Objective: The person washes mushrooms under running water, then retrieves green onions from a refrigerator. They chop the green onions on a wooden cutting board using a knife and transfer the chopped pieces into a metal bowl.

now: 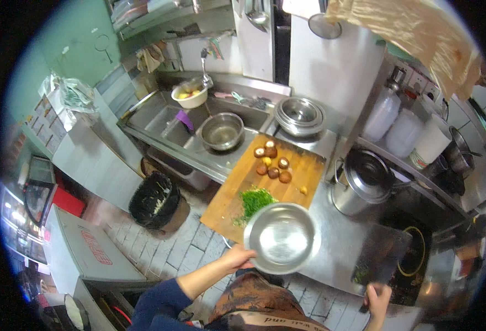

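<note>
My left hand grips the rim of a stainless steel bowl, which hangs over the near edge of a wooden cutting board. No food shows inside the bowl. Just past its rim lies a heap of finely chopped green herbs, perhaps scallions. Farther up the board sit several brown mushrooms and small yellow pieces. Off to the right, my right hand is shut on the handle of a cleaver. Green bits cling to the broad, dark blade, which is over the steel counter.
Beyond the board are a steel sink, a basin of water and stacked steel bowls. A lidded stockpot stands to the right, below a shelf of containers. On the floor at left is a black-lined bin.
</note>
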{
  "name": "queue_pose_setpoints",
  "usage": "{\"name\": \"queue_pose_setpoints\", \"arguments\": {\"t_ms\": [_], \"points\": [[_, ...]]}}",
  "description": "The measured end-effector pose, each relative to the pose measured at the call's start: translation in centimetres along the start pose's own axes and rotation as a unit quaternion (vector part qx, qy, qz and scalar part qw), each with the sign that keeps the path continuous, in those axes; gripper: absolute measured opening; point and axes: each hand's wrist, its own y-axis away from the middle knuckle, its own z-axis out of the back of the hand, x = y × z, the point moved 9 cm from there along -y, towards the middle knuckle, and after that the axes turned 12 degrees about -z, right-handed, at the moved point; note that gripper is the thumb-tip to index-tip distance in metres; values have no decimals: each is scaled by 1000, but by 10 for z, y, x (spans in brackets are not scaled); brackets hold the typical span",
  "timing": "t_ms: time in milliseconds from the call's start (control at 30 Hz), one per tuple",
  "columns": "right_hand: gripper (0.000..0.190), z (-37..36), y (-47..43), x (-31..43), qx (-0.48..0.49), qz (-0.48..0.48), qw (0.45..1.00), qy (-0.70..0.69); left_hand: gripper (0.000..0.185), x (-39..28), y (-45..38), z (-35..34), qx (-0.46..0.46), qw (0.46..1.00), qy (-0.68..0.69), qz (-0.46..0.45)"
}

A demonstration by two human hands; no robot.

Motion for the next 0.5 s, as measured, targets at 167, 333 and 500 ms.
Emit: {"name": "queue_pose_setpoints", "arguments": {"t_ms": [167,333,500], "points": [[17,-199,-101,140,78,380,878,280,17,-87,61,141,-235,968,36,-79],[13,-369,-178,170,54,422,770,476,22,-121,40,232,-301,939,113,-122],[14,-417,-202,170,46,428,746,509,26,-140,-39,241,-246,936,187,-167]]}}
